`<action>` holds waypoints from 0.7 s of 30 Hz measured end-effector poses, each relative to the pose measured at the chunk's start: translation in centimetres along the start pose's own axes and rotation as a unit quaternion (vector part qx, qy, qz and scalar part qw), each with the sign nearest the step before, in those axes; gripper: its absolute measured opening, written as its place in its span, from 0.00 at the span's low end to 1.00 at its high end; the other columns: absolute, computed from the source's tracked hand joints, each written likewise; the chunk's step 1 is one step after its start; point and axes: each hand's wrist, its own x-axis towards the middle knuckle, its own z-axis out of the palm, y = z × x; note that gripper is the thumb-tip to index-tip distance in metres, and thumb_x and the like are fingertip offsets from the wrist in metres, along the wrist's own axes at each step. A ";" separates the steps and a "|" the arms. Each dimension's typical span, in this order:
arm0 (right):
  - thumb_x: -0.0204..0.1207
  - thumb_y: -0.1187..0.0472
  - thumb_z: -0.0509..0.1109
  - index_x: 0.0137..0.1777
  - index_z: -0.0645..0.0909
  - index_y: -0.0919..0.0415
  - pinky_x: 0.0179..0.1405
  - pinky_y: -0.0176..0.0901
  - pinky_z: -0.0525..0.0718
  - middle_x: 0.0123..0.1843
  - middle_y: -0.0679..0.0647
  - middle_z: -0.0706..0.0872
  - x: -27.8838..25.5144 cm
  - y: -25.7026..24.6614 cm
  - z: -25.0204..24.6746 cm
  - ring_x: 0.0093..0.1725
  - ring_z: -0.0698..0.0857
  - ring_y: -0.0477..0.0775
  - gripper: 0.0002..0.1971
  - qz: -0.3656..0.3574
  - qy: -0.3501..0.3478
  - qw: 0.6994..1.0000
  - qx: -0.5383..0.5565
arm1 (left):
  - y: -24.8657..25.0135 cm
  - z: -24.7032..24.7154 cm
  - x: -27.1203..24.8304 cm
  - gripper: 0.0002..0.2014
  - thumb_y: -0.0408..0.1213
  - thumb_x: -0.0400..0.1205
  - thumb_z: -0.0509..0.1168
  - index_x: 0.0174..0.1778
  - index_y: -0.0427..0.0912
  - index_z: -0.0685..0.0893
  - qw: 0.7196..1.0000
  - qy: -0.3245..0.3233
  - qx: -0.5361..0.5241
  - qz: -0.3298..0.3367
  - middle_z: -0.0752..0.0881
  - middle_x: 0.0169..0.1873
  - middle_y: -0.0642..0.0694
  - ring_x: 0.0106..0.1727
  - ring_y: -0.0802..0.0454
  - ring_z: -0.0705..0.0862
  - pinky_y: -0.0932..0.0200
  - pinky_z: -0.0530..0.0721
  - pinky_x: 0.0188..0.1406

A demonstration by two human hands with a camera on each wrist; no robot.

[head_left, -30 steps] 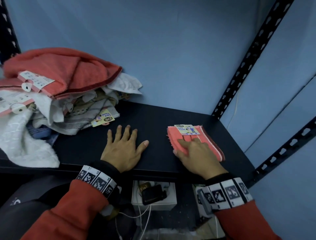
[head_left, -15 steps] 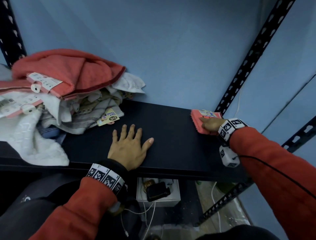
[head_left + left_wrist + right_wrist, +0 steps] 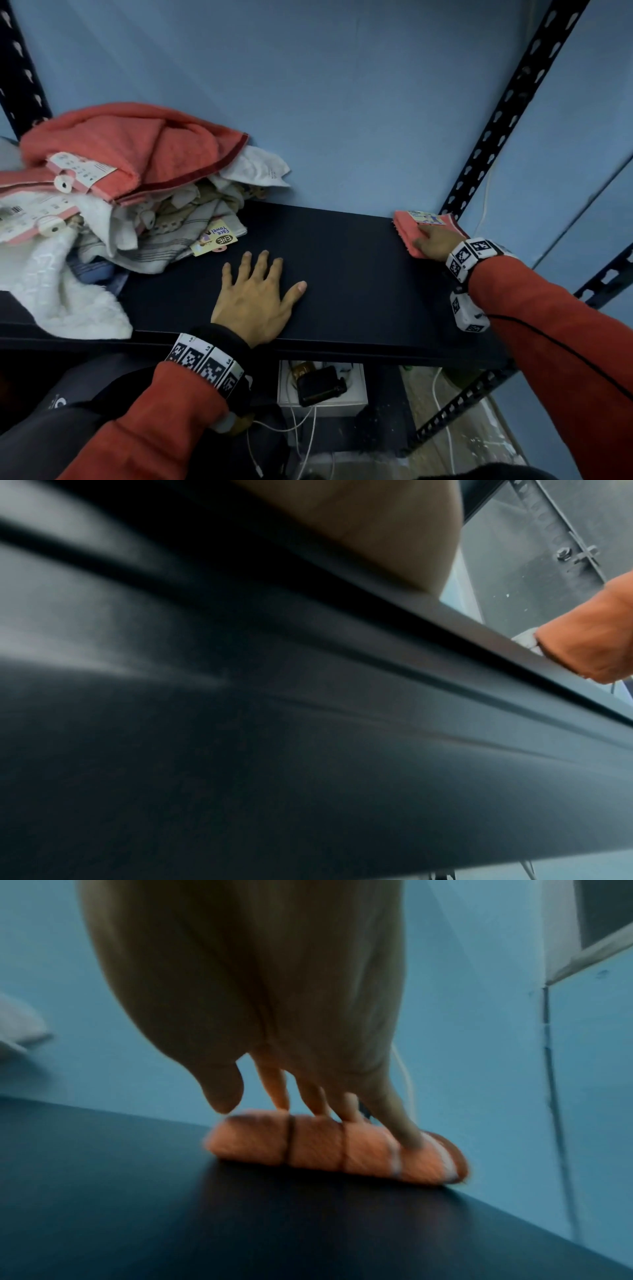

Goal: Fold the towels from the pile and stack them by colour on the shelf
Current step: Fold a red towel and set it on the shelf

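A person in red sleeves stands at a dark shelf (image 3: 342, 274) set against a blue wall (image 3: 342, 102). The left hand (image 3: 255, 301) lies palm down on the shelf near its front edge, fingers straight and spread, holding nothing. The right hand (image 3: 431, 241) reaches to the back right corner, where a small folded coral towel (image 3: 406, 229) lies flat on the shelf, close to the wall and just beside the black perforated post (image 3: 507, 109). In the right wrist view the fingers (image 3: 279, 1085) are nearly straight and point down onto the top of the towel (image 3: 308, 1146), their tips touching it (the view is blurred, so whether they press or only rest cannot be told); the thumb (image 3: 224, 1091) hangs just above the towel's near end. A paper label (image 3: 426, 217) lies on top of the towel beyond the fingertips. At the left end of the shelf, well apart from the folded towel, sits the unfolded pile (image 3: 113, 205): a large coral towel (image 3: 137, 144) on top, white, striped and beige cloths beneath, and a fluffy white towel (image 3: 68, 294) spilling over the front edge. A yellow tag (image 3: 215, 237) reading "Face Towel" sticks out of the pile toward the left hand. Both wrists wear bands of black and white markers (image 3: 205, 365). Below the shelf a white box (image 3: 322, 390) holds a dark device with white cables.
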 end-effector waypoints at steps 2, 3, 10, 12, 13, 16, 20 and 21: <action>0.89 0.48 0.60 0.88 0.55 0.63 0.82 0.47 0.60 0.89 0.62 0.59 -2.7 -1.9 -0.5 0.86 0.62 0.63 0.34 -0.015 -0.020 1.000 0.004 | 0.0 -0.1 0.0 0.37 0.68 0.87 0.39 0.89 0.51 0.54 1.000 0.006 -0.001 0.000 0.51 0.90 0.47 0.90 0.43 0.44 0.35 0.44 0.88; 0.88 0.47 0.61 0.89 0.54 0.62 0.82 0.46 0.60 0.89 0.61 0.59 -4.5 -2.9 -0.5 0.86 0.62 0.62 0.35 -0.039 -0.032 0.999 0.010 | 0.0 -0.1 0.0 0.37 0.67 0.87 0.40 0.89 0.51 0.54 1.000 0.006 -0.003 0.000 0.51 0.90 0.47 0.90 0.43 0.44 0.35 0.43 0.88; 0.81 0.34 0.64 0.88 0.57 0.46 0.85 0.49 0.62 0.88 0.46 0.63 -14.6 -9.4 3.0 0.85 0.65 0.50 0.39 -0.200 -0.080 0.972 0.095 | 0.1 0.0 0.0 0.36 0.66 0.88 0.43 0.89 0.51 0.54 1.000 0.007 -0.006 0.006 0.50 0.90 0.47 0.90 0.43 0.44 0.35 0.42 0.87; 0.84 0.34 0.60 0.88 0.57 0.47 0.86 0.60 0.59 0.88 0.47 0.62 -15.3 -11.4 4.9 0.86 0.62 0.53 0.36 -0.202 -0.059 0.973 0.092 | 0.0 -0.1 0.0 0.35 0.66 0.88 0.45 0.89 0.51 0.56 1.000 0.010 -0.010 0.007 0.51 0.90 0.47 0.90 0.43 0.45 0.35 0.43 0.88; 0.85 0.35 0.56 0.87 0.57 0.48 0.86 0.64 0.56 0.89 0.49 0.61 -15.4 -12.3 5.9 0.87 0.60 0.55 0.35 -0.204 -0.045 0.975 0.071 | -0.1 -0.2 0.0 0.35 0.65 0.88 0.47 0.88 0.51 0.57 1.000 0.009 -0.012 0.009 0.53 0.90 0.47 0.90 0.43 0.46 0.36 0.44 0.88; 0.88 0.37 0.46 0.87 0.57 0.49 0.86 0.67 0.48 0.90 0.53 0.55 -15.5 -13.5 9.0 0.89 0.50 0.60 0.31 -0.211 0.001 0.977 0.017 | -0.6 -1.2 0.0 0.30 0.60 0.88 0.56 0.84 0.51 0.67 0.999 0.017 -0.027 0.030 0.63 0.86 0.46 0.88 0.44 0.58 0.40 0.56 0.87; 0.88 0.38 0.45 0.87 0.59 0.48 0.87 0.63 0.47 0.90 0.52 0.57 -15.4 -13.2 10.1 0.89 0.50 0.58 0.30 -0.213 0.050 0.975 0.028 | -1.7 -3.6 0.0 0.22 0.53 0.83 0.68 0.71 0.48 0.82 0.986 0.120 -0.100 0.050 0.81 0.71 0.48 0.74 0.48 0.78 0.49 0.76 0.73; 0.88 0.37 0.46 0.87 0.60 0.48 0.87 0.63 0.48 0.90 0.52 0.57 -15.3 -13.0 10.2 0.89 0.50 0.58 0.30 -0.214 0.055 0.975 0.031 | -1.9 -4.4 -0.1 0.20 0.51 0.82 0.70 0.68 0.47 0.84 0.979 0.151 -0.124 0.051 0.84 0.67 0.49 0.70 0.50 0.81 0.52 0.78 0.70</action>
